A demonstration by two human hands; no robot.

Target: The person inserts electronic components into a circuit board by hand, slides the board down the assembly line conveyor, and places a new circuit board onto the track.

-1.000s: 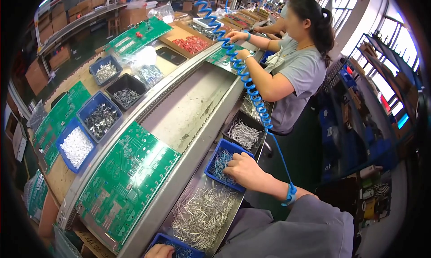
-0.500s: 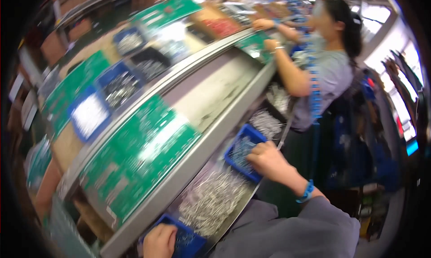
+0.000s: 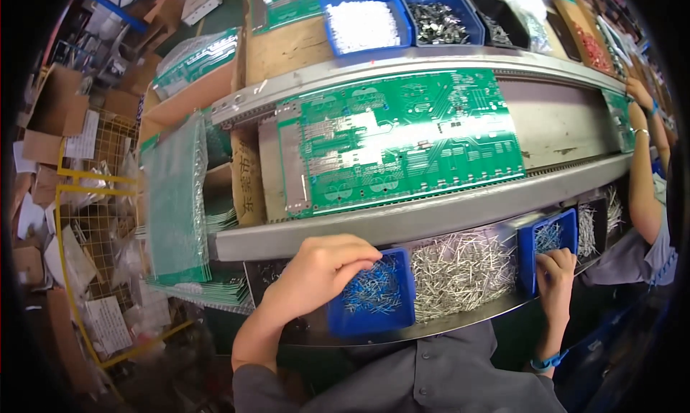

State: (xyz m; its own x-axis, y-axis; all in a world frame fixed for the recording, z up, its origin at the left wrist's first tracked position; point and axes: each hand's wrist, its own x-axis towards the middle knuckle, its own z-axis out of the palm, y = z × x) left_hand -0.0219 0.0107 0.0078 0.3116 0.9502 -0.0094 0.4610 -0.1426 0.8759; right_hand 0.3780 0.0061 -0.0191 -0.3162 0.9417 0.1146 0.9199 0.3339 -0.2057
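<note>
My left hand (image 3: 322, 273) hangs over the left edge of a blue bin (image 3: 410, 287) of small blue parts with thin wire leads (image 3: 370, 287). Its thumb and fingertips are pinched together; anything between them is too small to make out. At the right, my right hand (image 3: 557, 275) dips its closed fingers into a second blue bin (image 3: 528, 262) of similar wire-leaded blue parts (image 3: 548, 237). Loose silvery leaded parts (image 3: 463, 273) fill the tray between the bins. Beyond the metal rail, a large green circuit board (image 3: 410, 140) lies flat in the conveyor track.
The conveyor's metal front rail (image 3: 424, 210) runs between my hands and the board. Bubble-wrapped boards (image 3: 176, 204) stand stacked at the left by a cardboard box (image 3: 248, 176). Behind the track sit a bin of white parts (image 3: 363, 26) and metal parts (image 3: 438, 23). A co-worker's arm (image 3: 645, 186) reaches in at the right.
My view has swung left, showing the boxes and wrapped boards. My left hand has risen from beside its bin to over its edge, fingers pinched. My right hand remains at its bin.
</note>
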